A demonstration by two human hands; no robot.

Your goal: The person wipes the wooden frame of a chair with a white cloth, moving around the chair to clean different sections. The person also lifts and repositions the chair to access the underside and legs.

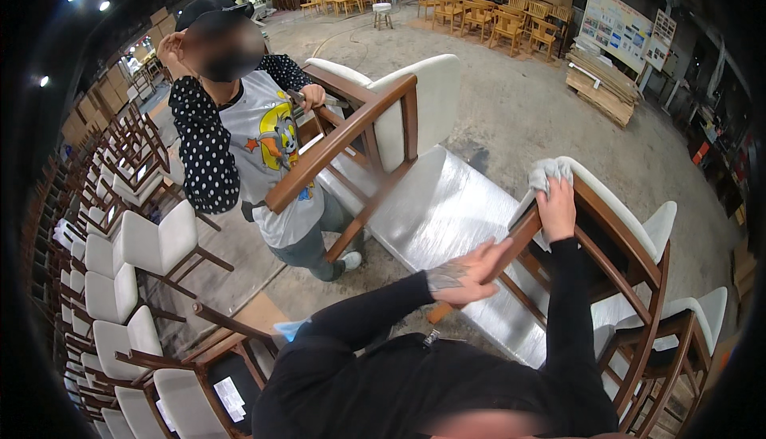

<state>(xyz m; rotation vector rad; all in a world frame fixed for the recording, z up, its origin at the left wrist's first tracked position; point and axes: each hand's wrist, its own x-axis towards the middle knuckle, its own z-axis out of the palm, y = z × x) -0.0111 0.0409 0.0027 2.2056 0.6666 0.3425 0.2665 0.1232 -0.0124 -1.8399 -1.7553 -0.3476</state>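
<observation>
A chair with brown wooden legs (610,270) and a pale padded seat (618,195) lies tipped over on a table (427,215) with a shiny silvery covering, its dark underside partly showing. My left hand (464,273) is closed around the end of one leg, with the thumb along the wood. My right hand (556,206) presses a crumpled light grey cloth (550,172) against the frame's corner, beside the pale upholstery. Across the table, a person in polka-dot sleeves keeps one hand (313,96) at a second overturned chair (351,140); their other hand is raised to the head.
Rows of pale-seated chairs (163,239) crowd the left side. Another chair (686,327) stands close on my right. Farther off are light wooden chairs (507,24), a white-topped stool (382,14), stacked boards (602,80) and a notice board (614,28).
</observation>
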